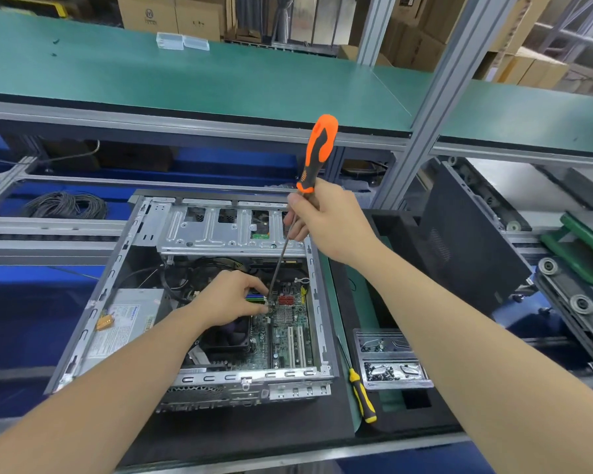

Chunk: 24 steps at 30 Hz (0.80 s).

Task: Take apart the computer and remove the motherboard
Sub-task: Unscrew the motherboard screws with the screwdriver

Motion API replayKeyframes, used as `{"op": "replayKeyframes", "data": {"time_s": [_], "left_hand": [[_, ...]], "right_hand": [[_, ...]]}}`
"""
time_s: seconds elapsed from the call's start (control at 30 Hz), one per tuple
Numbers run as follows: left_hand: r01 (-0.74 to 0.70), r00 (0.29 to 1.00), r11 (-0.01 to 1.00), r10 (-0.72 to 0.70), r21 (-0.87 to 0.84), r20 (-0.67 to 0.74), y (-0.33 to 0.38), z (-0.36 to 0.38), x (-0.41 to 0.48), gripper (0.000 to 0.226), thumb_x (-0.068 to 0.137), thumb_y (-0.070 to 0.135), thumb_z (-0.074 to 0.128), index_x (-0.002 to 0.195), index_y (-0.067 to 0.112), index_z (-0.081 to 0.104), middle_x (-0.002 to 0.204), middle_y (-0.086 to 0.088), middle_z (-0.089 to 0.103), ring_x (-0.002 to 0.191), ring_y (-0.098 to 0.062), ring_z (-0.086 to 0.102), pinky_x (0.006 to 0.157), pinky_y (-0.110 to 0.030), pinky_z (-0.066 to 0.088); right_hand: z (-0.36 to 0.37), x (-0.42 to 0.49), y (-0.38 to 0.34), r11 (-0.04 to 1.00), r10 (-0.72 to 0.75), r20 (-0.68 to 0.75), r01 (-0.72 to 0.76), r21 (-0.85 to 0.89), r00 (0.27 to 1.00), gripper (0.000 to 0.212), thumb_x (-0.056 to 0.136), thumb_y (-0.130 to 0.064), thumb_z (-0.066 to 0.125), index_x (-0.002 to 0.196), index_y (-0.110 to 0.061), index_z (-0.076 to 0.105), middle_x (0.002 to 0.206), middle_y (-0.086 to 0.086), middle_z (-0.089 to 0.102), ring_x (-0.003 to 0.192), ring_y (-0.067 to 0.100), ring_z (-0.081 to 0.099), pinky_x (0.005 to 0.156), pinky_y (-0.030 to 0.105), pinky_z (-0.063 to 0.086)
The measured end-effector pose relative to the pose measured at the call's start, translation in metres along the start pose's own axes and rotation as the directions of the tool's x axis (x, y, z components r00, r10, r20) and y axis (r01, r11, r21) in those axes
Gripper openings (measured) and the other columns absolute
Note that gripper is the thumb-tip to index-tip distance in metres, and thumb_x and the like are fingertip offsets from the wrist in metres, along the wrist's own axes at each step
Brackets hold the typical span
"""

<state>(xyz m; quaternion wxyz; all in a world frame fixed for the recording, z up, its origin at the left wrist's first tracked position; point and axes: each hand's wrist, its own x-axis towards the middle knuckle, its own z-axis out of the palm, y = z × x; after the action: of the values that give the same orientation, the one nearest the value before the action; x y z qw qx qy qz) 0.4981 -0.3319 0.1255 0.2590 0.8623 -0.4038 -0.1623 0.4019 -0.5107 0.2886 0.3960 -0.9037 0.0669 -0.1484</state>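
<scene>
Grey steel computer case point(95, 302) lies open on a black mat point(220, 436), with the power supply point(131, 316) against its left wall. Left hand point(228, 297) reaches inside, fingertips bunched at the screwdriver's tip; whether they pinch anything cannot be told. Motherboard point(288, 333) is seated in the case floor, right of the cooler fan point(226, 336). Orange-handled screwdriver point(317, 148) stands near upright, tip on the board. Right hand point(329, 220) grasps it at the handle base, fingers wrapped. Right of the case: yellow-handled screwdriver point(362, 396) lying flat, metal tray point(391, 384) of screws, black side panel point(466, 234) leaning.
</scene>
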Motion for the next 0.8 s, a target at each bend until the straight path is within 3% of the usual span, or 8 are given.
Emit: {"op": "replayKeyframes", "data": {"time_s": [0.1, 0.2, 0.37, 0.53, 0.6, 0.7, 0.73, 0.8], "left_hand": [[0.018, 1.000, 1.000, -0.018, -0.019, -0.018, -0.001, 0.003, 0.002, 0.035, 0.079, 0.054, 0.082, 0.107, 0.033, 0.076, 0.058, 0.011, 0.051, 0.053, -0.003, 0.045, 0.047, -0.017, 0.030], [0.035, 0.999, 0.999, -0.036, -0.036, -0.031, -0.002, 0.004, 0.004, 0.027, 0.081, 0.054, 0.081, 0.095, 0.031, 0.078, 0.053, 0.007, 0.052, 0.048, -0.005, 0.045, 0.047, -0.019, 0.031], [0.082, 0.995, 0.996, -0.083, -0.021, -0.052, 0.001, 0.003, 0.003, 0.010, 0.092, 0.039, 0.075, 0.085, 0.032, 0.075, 0.061, 0.013, 0.060, 0.060, -0.002, 0.055, 0.053, -0.015, 0.033], [0.200, 0.976, 0.970, -0.209, -0.138, -0.055, 0.005, -0.006, 0.001, 0.027, 0.103, 0.020, 0.049, 0.081, 0.021, 0.065, 0.071, 0.010, 0.061, 0.063, -0.007, 0.053, 0.058, -0.024, 0.035], [0.276, 0.958, 0.879, -0.283, -0.389, 0.040, 0.012, -0.007, 0.000, 0.028, 0.100, 0.013, 0.044, 0.077, 0.013, 0.061, 0.065, 0.003, 0.056, 0.054, -0.014, 0.044, 0.056, -0.028, 0.030], [0.345, 0.927, 0.483, -0.310, -0.805, 0.212, 0.024, -0.007, -0.003, 0.024, 0.096, 0.003, 0.037, 0.078, 0.007, 0.052, 0.066, -0.008, 0.046, 0.052, -0.016, 0.032, 0.055, -0.031, 0.023], [0.348, 0.926, 0.399, -0.289, -0.848, 0.243, 0.025, -0.008, -0.003, 0.024, 0.095, 0.001, 0.035, 0.078, 0.006, 0.051, 0.066, -0.007, 0.045, 0.052, -0.016, 0.032, 0.054, -0.030, 0.023], [0.335, 0.934, 0.370, -0.253, -0.867, 0.253, 0.027, -0.009, -0.001, 0.026, 0.095, 0.003, 0.038, 0.077, 0.002, 0.056, 0.066, -0.006, 0.046, 0.052, -0.016, 0.033, 0.054, -0.030, 0.025]], "right_hand": [[-0.005, 0.000, -0.005, 1.000, 0.004, -0.025, -0.004, 0.013, 1.000, 0.027, 0.108, -0.024, 0.048, 0.091, -0.007, 0.060, 0.073, 0.002, 0.073, 0.061, 0.017, 0.073, 0.065, 0.031, 0.062], [-0.006, 0.000, -0.009, 0.999, 0.013, -0.028, -0.012, 0.034, 1.000, 0.026, 0.108, -0.024, 0.048, 0.093, -0.006, 0.060, 0.076, 0.004, 0.074, 0.062, 0.020, 0.074, 0.067, 0.037, 0.064], [-0.008, -0.001, -0.012, 1.000, 0.021, -0.043, -0.021, 0.015, 0.999, 0.022, 0.108, -0.023, 0.049, 0.096, -0.008, 0.059, 0.079, 0.004, 0.074, 0.062, 0.018, 0.073, 0.066, 0.038, 0.064], [-0.005, -0.007, -0.007, 0.996, 0.011, -0.040, -0.015, -0.093, 0.999, 0.020, 0.106, -0.023, 0.052, 0.095, -0.007, 0.057, 0.076, 0.002, 0.072, 0.058, 0.013, 0.069, 0.065, 0.036, 0.060], [0.000, -0.011, -0.001, 0.993, 0.027, -0.040, -0.032, -0.114, 0.999, 0.020, 0.106, -0.023, 0.053, 0.096, -0.007, 0.056, 0.077, 0.002, 0.072, 0.058, 0.013, 0.069, 0.066, 0.039, 0.059], [0.008, -0.017, 0.009, 0.987, 0.041, -0.051, -0.049, -0.156, 0.998, 0.019, 0.105, -0.026, 0.055, 0.093, -0.012, 0.055, 0.077, -0.002, 0.071, 0.064, 0.017, 0.069, 0.071, 0.046, 0.059], [0.011, -0.018, 0.012, 0.985, 0.045, -0.055, -0.054, -0.164, 0.997, 0.019, 0.105, -0.026, 0.055, 0.091, -0.014, 0.054, 0.077, -0.003, 0.070, 0.066, 0.019, 0.069, 0.072, 0.047, 0.058], [0.015, -0.020, 0.016, 0.983, 0.055, -0.057, -0.064, -0.172, 0.997, 0.019, 0.104, -0.027, 0.056, 0.089, -0.017, 0.052, 0.079, 0.000, 0.069, 0.068, 0.025, 0.068, 0.071, 0.049, 0.058]]}}
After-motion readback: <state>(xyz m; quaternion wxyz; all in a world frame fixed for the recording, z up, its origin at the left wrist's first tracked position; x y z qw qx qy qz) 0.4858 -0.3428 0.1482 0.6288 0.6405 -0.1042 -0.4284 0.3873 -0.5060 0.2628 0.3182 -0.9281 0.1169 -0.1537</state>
